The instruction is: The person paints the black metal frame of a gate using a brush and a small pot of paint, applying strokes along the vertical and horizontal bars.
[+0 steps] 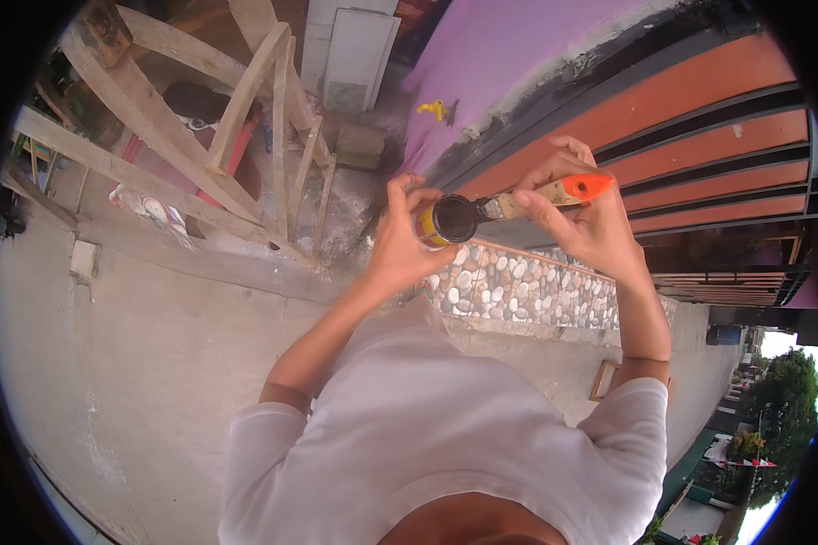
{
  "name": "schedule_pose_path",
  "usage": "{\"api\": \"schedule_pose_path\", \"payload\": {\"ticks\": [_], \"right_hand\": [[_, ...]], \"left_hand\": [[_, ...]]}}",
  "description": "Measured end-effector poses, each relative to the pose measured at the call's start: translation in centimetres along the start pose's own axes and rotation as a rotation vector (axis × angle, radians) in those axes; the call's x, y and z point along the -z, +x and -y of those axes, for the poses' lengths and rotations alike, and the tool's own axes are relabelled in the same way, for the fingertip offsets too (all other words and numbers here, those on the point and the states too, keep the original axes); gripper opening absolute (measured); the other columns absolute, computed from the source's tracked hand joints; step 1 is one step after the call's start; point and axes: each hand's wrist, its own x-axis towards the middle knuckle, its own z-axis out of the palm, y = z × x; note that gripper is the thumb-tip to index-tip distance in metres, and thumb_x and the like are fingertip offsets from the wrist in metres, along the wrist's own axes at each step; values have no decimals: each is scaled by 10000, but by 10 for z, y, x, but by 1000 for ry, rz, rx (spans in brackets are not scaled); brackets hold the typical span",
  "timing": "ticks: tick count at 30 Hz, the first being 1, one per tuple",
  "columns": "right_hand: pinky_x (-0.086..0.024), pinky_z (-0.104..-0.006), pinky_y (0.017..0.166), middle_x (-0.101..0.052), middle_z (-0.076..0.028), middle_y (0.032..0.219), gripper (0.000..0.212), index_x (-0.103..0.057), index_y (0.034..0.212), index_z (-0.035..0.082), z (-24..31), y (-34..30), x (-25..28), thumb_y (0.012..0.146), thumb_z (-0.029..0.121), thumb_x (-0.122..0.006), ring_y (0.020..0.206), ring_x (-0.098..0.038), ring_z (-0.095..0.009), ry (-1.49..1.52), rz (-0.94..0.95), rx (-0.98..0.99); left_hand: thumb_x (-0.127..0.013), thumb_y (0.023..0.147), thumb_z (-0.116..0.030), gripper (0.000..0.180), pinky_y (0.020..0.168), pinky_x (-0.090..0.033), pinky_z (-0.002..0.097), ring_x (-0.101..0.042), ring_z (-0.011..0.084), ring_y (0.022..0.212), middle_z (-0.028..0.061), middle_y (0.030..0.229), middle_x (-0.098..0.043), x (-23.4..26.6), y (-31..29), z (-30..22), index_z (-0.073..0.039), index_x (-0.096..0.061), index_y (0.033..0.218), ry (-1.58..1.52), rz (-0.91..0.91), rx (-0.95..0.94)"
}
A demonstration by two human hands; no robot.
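Note:
My left hand (397, 238) is wrapped round a small yellow paint can (425, 225), its dark open mouth turned up toward me. Between the thumb and fingers of my right hand (598, 222) is a paintbrush (543, 197) with a paint-stained handle and a bright orange end. The brush's dark tip meets the can's right rim; whether it dips inside cannot be made out. Beyond both hands stands a slatted barrier (691, 109) in orange and black, against a purple wall (500, 50).
A strip of pebble-covered paving (527, 289) lies under the hands. At the left stands a wooden frame of rough beams (173, 150). A yellow tap (434, 110) sticks out of the purple wall. A small wooden frame (603, 380) lies on the concrete ground (173, 354).

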Motion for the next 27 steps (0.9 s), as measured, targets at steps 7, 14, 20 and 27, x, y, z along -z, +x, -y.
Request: {"api": "schedule_pose_path", "payload": {"ticks": [7,14,20,27], "right_hand": [[-340,-491,1066,-661,-46,701,190,-684,812,60,-12,-25,-50,872,235,-731,669,-585,-208,-42,38,64],[-372,-451,1028,-641,-54,693,159,-687,812,41,-17,-39,-62,841,179,-762,683,-561,-219,39,32,-25],[-357,-461,1023,-617,-47,680,177,-684,850,55,-18,-58,-44,905,224,-686,704,-572,-217,-127,-4,12],[-375,-447,1017,-673,-24,769,161,-710,840,54,-43,-78,-37,867,211,-735,738,-578,-216,-72,-97,35]], "left_hand": [[-835,649,-83,922,970,-464,415,-605,322,1137,162,1196,-598,-13,-11,-2,-34,-209,1324,7,44,12],[-833,657,-81,927,980,-460,413,-598,317,1159,160,1197,-599,-18,-13,2,-21,-202,1334,41,87,37],[-867,653,-121,977,999,-455,414,-596,320,1169,158,1234,-584,-33,-8,-8,-12,-193,1351,157,103,-41],[-849,665,-68,966,1078,-421,435,-550,279,1200,190,1244,-523,-54,-1,-7,-46,-159,1340,18,181,94]]}}
